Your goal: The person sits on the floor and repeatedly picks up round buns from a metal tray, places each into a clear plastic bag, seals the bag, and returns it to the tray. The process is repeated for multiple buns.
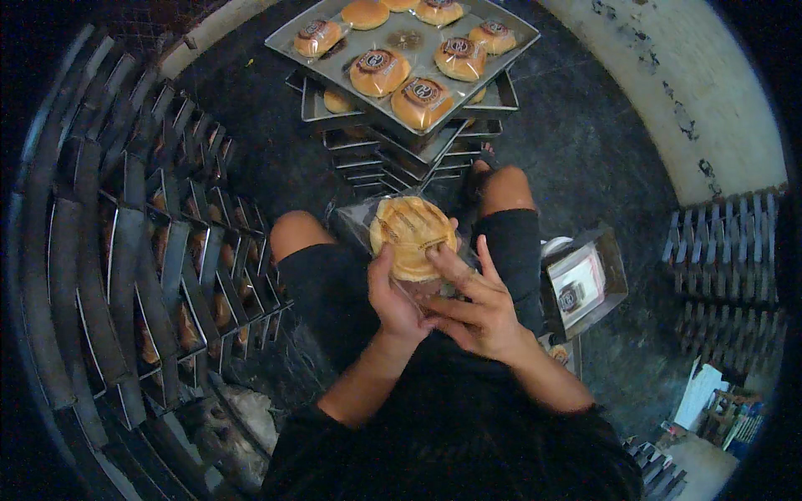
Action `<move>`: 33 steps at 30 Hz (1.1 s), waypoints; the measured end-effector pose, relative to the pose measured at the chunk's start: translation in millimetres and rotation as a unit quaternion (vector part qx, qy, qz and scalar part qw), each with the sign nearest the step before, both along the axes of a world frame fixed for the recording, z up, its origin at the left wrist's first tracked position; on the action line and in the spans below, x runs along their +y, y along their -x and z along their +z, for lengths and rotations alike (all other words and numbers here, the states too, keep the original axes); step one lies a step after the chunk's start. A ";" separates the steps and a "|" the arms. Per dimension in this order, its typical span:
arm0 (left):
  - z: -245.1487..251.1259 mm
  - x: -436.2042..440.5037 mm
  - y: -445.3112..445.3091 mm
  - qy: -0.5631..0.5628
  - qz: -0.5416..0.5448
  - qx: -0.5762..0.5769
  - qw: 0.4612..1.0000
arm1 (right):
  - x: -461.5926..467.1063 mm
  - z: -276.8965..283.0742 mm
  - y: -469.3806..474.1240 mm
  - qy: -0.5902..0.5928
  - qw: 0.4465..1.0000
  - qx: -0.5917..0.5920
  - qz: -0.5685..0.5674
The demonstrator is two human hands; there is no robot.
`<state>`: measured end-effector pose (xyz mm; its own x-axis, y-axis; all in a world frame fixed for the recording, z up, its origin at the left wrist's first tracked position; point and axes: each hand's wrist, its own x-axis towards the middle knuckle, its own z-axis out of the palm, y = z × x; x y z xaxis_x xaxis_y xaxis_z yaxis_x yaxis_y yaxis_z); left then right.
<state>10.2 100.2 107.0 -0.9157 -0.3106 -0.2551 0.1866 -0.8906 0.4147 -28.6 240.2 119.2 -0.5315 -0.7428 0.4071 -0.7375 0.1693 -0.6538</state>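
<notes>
Over my lap, a golden-brown bun (410, 235) lies inside a clear plastic bag (356, 216) printed with dark wheat-ear marks. My left hand (395, 307) grips it from the left and below, its thumb on the near left side. My right hand (479, 304) has fingertips on the bag's face and near end, with one finger raised apart. Whether the bag's near end is folded or sealed is hidden by my fingers. Beyond my knees, a metal baking tray (432, 37) bears several bagged buns (421, 100) with round dark labels.
Under that tray stand more stacked, crosswise trays (413, 153). At left rises a tall stack of trays (125, 250) holding buns. A container (614, 269) with printed packaging (576, 294) sits by my right thigh. More stacked trays (720, 244) stand far right, near a pale wall (677, 81).
</notes>
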 end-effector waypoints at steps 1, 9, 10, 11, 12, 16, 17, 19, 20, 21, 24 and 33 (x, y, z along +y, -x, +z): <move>-5.2 -2.2 1.4 -0.033 -0.002 -0.004 0.999 | 0.3 -5.9 2.0 0.006 1.000 -0.016 0.004; -41.2 9.9 16.1 -0.178 -0.043 -0.071 0.980 | 51.7 -10.9 14.6 -0.061 0.979 -0.153 -0.120; -33.8 12.2 13.3 -0.183 -0.063 -0.078 0.978 | 69.2 -5.9 22.8 -0.041 0.976 -0.177 -0.123; -22.2 15.6 22.3 -0.185 -0.090 -0.074 0.976 | 80.4 0.2 31.4 -0.016 0.973 -0.189 -0.131; -17.4 22.8 20.6 -0.207 -0.123 -0.053 0.969 | 87.3 -4.9 27.5 0.029 0.967 -0.179 -0.179; -13.3 43.7 16.0 -0.270 -0.309 -0.007 0.912 | 99.0 -10.5 21.2 0.127 0.971 -0.011 -0.200; -40.5 39.0 22.5 -0.038 -0.304 -0.052 0.950 | 106.4 -16.3 24.2 0.147 0.957 -0.040 -0.246; -94.9 34.4 22.3 0.415 -0.237 -0.141 0.867 | 102.4 -38.8 17.9 0.239 0.874 -0.239 -0.350; -92.5 38.6 32.5 0.509 -0.178 -0.076 0.839 | 105.6 -45.0 20.5 0.301 0.853 -0.263 -0.335; -86.0 39.7 40.7 0.595 -0.113 -0.015 0.796 | 103.3 -48.4 24.2 0.316 0.841 -0.263 -0.351; -60.1 54.5 51.3 0.654 -0.011 0.039 0.755 | 97.3 -43.3 33.8 0.338 0.814 -0.269 -0.388; -46.2 73.4 69.5 0.594 0.049 0.009 0.803 | 116.4 -35.1 42.8 0.155 0.853 -0.088 -0.491</move>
